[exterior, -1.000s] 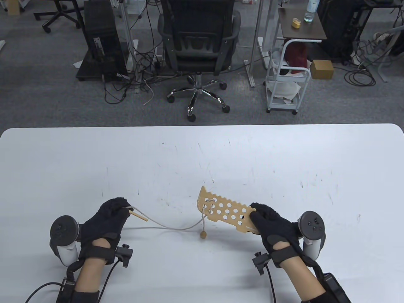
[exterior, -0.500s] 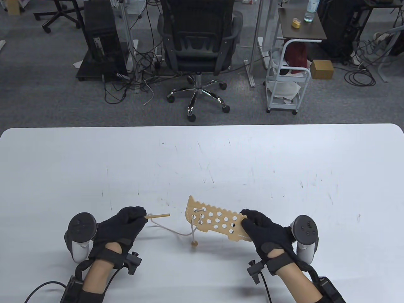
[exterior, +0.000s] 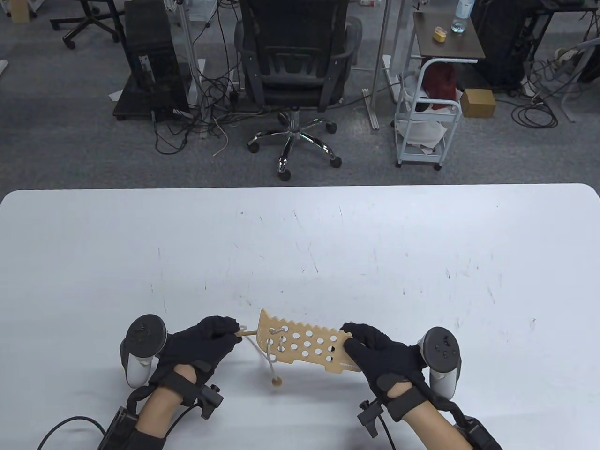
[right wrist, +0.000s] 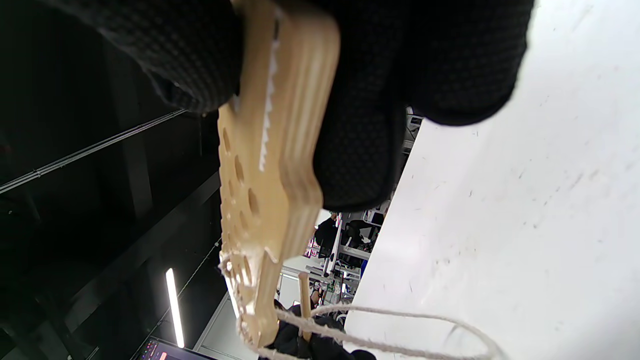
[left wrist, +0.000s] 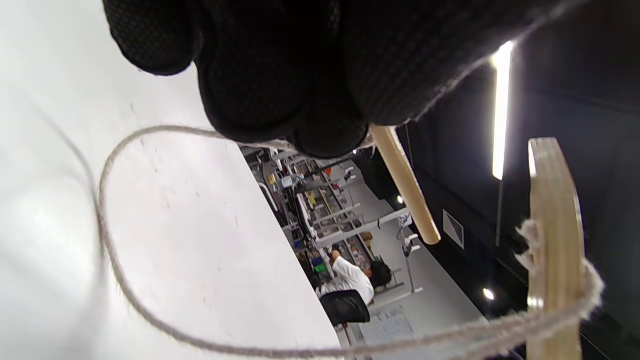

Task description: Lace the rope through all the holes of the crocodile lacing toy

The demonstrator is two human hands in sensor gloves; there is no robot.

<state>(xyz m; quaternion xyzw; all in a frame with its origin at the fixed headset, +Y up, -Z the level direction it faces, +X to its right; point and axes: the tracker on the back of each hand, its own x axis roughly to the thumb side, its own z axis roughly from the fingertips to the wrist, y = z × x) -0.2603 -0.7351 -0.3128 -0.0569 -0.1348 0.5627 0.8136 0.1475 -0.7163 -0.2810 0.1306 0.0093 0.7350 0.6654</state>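
The wooden crocodile lacing board [exterior: 304,344], with several round holes, is held above the table by my right hand [exterior: 370,349], which grips its right end; the right wrist view shows it edge-on [right wrist: 270,190]. A pale rope [exterior: 263,352] is laced through holes at the board's left end, and a wooden bead [exterior: 276,381] hangs from it. My left hand [exterior: 213,338] pinches the rope's wooden needle [exterior: 247,333], whose tip almost touches the board's left edge. The left wrist view shows the needle [left wrist: 405,190], the rope loop [left wrist: 125,280] and the board's edge [left wrist: 555,240].
The white table [exterior: 300,243] stretches wide behind and to both sides of my hands. Beyond its far edge stand an office chair [exterior: 293,70], a white cart [exterior: 426,122] and cables on the floor.
Both hands have moved toward each other and nearer the front edge. The board shifted left; the needle swung to point right and closed in on the board's left edge. The rope went slack.
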